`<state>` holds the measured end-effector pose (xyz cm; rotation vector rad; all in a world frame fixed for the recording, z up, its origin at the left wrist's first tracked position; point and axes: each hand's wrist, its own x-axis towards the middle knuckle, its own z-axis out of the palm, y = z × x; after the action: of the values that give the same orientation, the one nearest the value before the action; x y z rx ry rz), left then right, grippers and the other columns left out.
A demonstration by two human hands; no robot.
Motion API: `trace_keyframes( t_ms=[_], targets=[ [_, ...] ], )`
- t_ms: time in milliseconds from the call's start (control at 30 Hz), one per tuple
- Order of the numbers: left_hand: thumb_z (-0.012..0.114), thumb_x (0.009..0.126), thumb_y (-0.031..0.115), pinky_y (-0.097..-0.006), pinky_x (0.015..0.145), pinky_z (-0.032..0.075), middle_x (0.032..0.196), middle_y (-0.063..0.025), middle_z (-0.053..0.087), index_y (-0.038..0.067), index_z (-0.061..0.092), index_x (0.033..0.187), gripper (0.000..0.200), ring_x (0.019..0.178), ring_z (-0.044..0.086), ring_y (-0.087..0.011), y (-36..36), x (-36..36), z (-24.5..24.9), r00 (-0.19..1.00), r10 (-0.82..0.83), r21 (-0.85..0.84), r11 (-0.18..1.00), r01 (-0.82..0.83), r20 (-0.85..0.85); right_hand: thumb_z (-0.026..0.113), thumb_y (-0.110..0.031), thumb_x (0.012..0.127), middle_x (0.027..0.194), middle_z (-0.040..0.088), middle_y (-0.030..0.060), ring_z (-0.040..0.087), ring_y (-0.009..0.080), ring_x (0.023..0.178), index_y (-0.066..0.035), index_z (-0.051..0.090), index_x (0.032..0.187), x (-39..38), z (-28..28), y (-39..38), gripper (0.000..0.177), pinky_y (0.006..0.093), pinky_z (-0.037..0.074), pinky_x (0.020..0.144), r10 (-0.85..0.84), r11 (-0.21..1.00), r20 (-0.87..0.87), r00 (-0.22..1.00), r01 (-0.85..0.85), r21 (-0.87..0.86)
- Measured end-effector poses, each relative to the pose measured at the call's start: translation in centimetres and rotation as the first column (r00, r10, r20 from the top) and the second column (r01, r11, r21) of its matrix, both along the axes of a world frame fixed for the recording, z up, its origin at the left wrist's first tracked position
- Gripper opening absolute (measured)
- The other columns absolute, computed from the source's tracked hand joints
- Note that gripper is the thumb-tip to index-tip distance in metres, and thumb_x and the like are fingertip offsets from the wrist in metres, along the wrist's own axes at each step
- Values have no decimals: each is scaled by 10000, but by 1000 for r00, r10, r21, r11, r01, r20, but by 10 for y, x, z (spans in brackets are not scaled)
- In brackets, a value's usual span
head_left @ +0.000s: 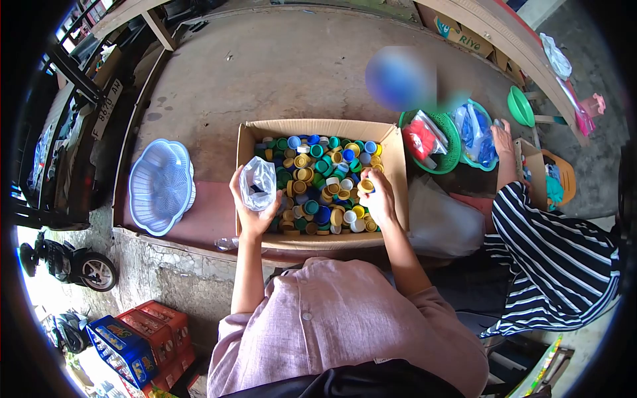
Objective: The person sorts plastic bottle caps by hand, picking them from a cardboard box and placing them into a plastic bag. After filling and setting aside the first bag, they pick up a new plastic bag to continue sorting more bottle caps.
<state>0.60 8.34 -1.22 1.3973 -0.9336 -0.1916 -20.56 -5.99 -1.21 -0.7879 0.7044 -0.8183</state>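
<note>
In front of me on the table sits an open cardboard box (391,142) full of plastic bottle caps (323,213) in yellow, green, blue and white. My left hand (252,215), over the box's left side, grips a clear plastic bag (259,182) whose mouth gapes upward. What lies inside the bag is hard to make out. Over the right part of the box, my right hand (378,199) pinches a yellow bottle cap (365,186) between thumb and fingers.
Left of the box stands a pale blue plastic basket (161,187). To the right, a green basket (438,162) and a teal basket (488,106) hold bagged items. A person in a striped top (557,259) reaches toward them. Clear plastic (444,222) lies beside the box.
</note>
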Motion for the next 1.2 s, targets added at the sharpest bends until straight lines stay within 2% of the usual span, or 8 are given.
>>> trace_keyframes(
  t_ms=[100,200,467,600,667,933,1067,1200],
  targets=[
    [745,642,143,-347,924,357,1170,-165,409,-1,243,1276,821,1072,435,-238,0,1,-1,1000,-1,-14,1000,1,3,518,-96,865,819,531,29,470,97,617,-34,549,913,6,2,-3,84,222,373,524,-18,972,-146,989,-17,-234],
    [748,639,145,-347,918,366,1160,-165,417,-2,243,1275,826,1060,445,-237,1,0,1,1000,4,-22,1000,-3,8,591,-47,785,938,591,136,589,253,868,-9,563,1000,8,15,-10,220,322,460,734,-405,359,-497,767,-367,-858],
    [761,617,150,-347,885,395,1139,-165,433,-3,249,1271,845,1035,463,-236,0,-1,1,1000,-6,-7,1000,6,-5,682,-21,728,1002,489,94,572,202,950,3,471,950,67,58,24,308,304,492,806,-83,714,8,997,65,-697],
    [761,624,321,-370,876,405,1162,-183,423,-16,274,1260,870,1041,481,-271,2,3,-13,999,-27,-39,999,28,45,701,-153,700,979,575,87,493,284,1108,-37,563,764,109,75,53,192,476,406,897,93,308,-141,986,-163,-937],
    [768,600,364,-385,878,411,1173,-193,437,-9,280,1263,903,1044,493,-306,2,3,-18,992,42,28,999,-46,118,650,-299,736,1031,566,51,361,291,1224,-41,614,787,123,76,54,265,578,213,999,-114,-163,-440,891,-454,-876],
    [780,611,305,-352,817,456,1107,-173,482,3,339,1216,807,1005,512,-235,-10,40,72,982,-73,-83,993,88,174,421,-644,774,1173,543,85,276,275,1281,-63,522,1169,139,126,38,710,625,6,1002,-172,-247,-466,868,-496,-832],
    [771,620,143,-351,898,410,1169,-132,432,29,304,1236,782,1072,466,-223,0,68,138,977,30,-225,974,19,212,586,-392,794,1024,594,110,477,293,1104,-90,607,971,136,194,18,351,435,341,951,43,-62,45,998,47,-997],
    [760,648,100,-316,851,424,1090,-122,473,20,299,1237,752,987,505,-196,37,97,151,929,241,-212,960,-185,282,537,-109,821,823,617,97,608,233,755,-43,620,845,134,140,-4,109,306,472,684,-161,195,-69,984,-37,-980]
  ],
)
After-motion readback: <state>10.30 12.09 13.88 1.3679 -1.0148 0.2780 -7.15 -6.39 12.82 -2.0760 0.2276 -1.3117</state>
